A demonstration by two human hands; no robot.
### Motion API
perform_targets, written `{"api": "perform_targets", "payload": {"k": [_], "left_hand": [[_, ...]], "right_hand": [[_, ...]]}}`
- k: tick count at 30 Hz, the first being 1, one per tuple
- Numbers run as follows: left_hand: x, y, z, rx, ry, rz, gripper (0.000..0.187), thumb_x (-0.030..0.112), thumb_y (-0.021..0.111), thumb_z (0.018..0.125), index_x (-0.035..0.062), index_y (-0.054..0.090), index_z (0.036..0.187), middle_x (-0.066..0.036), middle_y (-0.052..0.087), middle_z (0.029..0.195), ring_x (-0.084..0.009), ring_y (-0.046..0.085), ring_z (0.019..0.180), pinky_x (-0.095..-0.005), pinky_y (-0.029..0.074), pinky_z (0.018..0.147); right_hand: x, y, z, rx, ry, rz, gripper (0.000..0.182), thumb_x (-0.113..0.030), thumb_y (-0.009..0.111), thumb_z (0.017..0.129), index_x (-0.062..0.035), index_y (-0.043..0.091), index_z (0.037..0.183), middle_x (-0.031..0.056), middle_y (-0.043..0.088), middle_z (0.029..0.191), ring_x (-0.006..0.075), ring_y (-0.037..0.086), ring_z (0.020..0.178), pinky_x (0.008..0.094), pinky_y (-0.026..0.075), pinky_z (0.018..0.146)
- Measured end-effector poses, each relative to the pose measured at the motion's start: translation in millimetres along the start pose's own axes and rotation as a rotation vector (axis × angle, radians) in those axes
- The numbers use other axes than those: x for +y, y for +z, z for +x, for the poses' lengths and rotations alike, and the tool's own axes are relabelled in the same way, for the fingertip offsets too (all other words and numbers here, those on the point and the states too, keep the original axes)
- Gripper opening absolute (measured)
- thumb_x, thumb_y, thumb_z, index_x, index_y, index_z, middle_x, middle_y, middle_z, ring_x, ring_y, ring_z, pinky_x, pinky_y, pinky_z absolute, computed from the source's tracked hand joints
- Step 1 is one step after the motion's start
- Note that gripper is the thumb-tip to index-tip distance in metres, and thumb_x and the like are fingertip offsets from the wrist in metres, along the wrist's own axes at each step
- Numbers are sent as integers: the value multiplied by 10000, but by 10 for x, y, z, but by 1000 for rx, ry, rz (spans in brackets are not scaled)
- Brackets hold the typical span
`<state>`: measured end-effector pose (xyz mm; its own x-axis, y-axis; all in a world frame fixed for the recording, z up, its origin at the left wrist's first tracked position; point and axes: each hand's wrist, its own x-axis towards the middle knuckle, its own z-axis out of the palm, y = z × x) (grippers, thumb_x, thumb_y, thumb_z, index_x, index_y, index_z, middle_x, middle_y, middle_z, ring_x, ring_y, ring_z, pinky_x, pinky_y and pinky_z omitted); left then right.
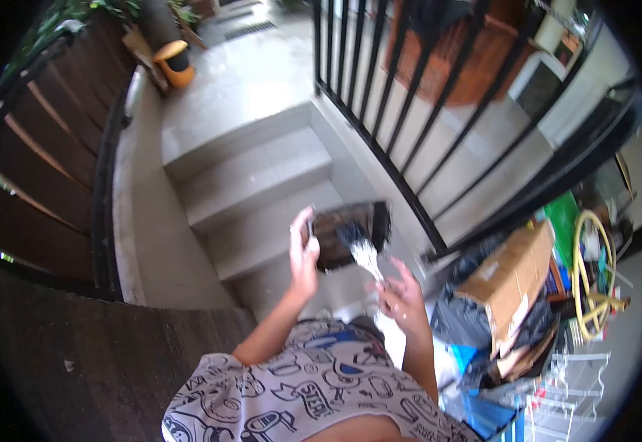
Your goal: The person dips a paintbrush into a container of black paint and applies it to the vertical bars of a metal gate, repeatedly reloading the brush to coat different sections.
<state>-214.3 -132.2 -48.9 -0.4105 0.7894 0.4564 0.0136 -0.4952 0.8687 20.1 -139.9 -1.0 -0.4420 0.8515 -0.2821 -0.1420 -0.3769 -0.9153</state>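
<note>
My left hand (304, 254) grips the left edge of a dark brown rectangular piece (328, 238), its thumb at the near side. Black covers the right end of that piece. In my right hand (402, 298) is a paintbrush (366, 258), held by its handle, with white on the lower bristles and black at the tip. The black tip lies over the middle of the brown piece; whether it touches the surface is hard to tell.
Tiled steps (258, 169) rise ahead. A black metal railing (387, 158) runs along the right, a brown slatted fence (48, 140) on the left. Cardboard (509, 269), black bags (457, 317) and a wire rack (575, 390) crowd the lower right. A yellow-black pot (177, 65) stands at the top.
</note>
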Motion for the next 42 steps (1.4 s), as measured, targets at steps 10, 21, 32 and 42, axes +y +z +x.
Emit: {"api": "perform_targets", "payload": {"k": [10, 21, 32, 42], "left_hand": [[168, -317, -178, 15, -50, -9, 578, 182, 416, 1003, -60, 295, 1514, -200, 353, 1556, -286, 270, 1506, -392, 159, 1240], [56, -357, -139, -69, -341, -358, 532, 296, 474, 1037, 35, 346, 1483, -119, 428, 1428, -204, 409, 1344, -357, 302, 1159], [102, -347, -116, -336, -337, -192, 716, 368, 537, 917, -24, 371, 1493, -177, 436, 1469, -270, 407, 1377, -384, 264, 1181], [264, -388, -192, -365, -367, -231, 701, 381, 536, 878, -54, 420, 1416, -170, 528, 1339, -245, 508, 1274, -364, 386, 1098]], "right_hand": [[124, 136, 182, 207, -530, -762, 213, -108, 708, 922, 53, 700, 1061, 163, 748, 935, 270, 722, 771, 341, 549, 717], [-60, 23, -46, 225, -615, -892, 214, -104, 717, 901, 1, 731, 1087, 151, 716, 899, 280, 698, 736, 330, 548, 704], [-89, -80, -296, 398, -627, -920, 227, -55, 740, 867, -31, 765, 1092, 122, 686, 781, 224, 646, 644, 308, 504, 605], [-236, -48, -351, 313, -618, -994, 201, -136, 733, 884, -83, 781, 1072, 100, 665, 776, 274, 630, 615, 346, 493, 578]]}}
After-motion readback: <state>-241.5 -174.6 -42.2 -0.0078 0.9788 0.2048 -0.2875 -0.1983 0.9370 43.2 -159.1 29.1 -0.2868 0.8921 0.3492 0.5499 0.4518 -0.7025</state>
